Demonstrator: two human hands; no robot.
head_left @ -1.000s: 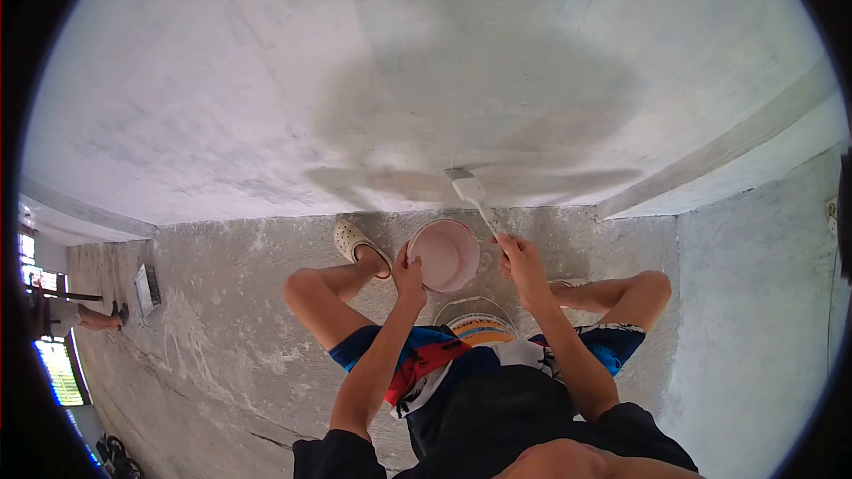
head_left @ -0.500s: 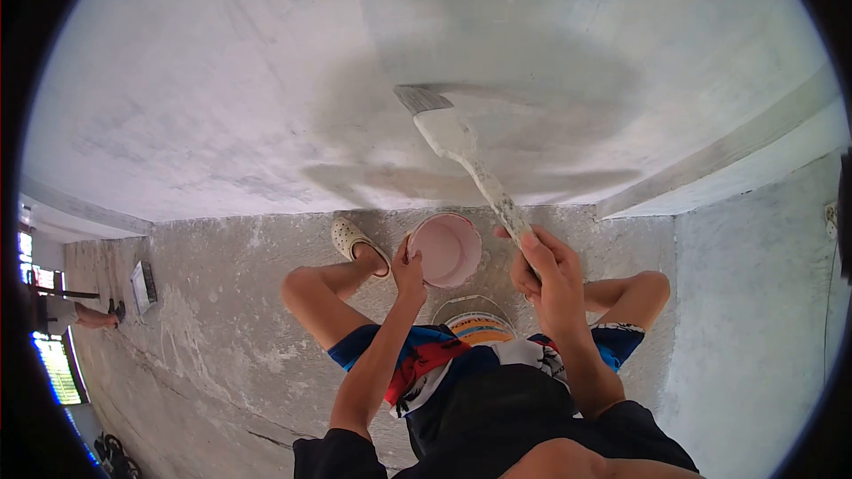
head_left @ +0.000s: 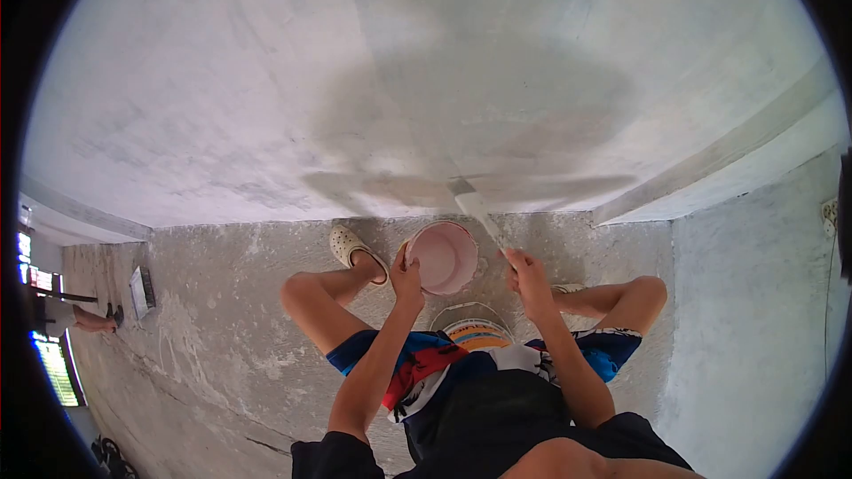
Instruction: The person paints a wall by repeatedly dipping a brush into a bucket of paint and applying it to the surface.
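Brush (head_left: 477, 211): in right hand (head_left: 528, 279), angled toward wall (head_left: 222, 124) (contact unclear); probably light, stiff handle, soft bristles; best held by the handle.
Right fingers: closed around the handle's near end.
Tub (head_left: 460, 247): beside brush; likely thin-walled, slippery if wet; rim suited gripping.
Left hand (head_left: 406, 278): fingers pinched tub's rim.
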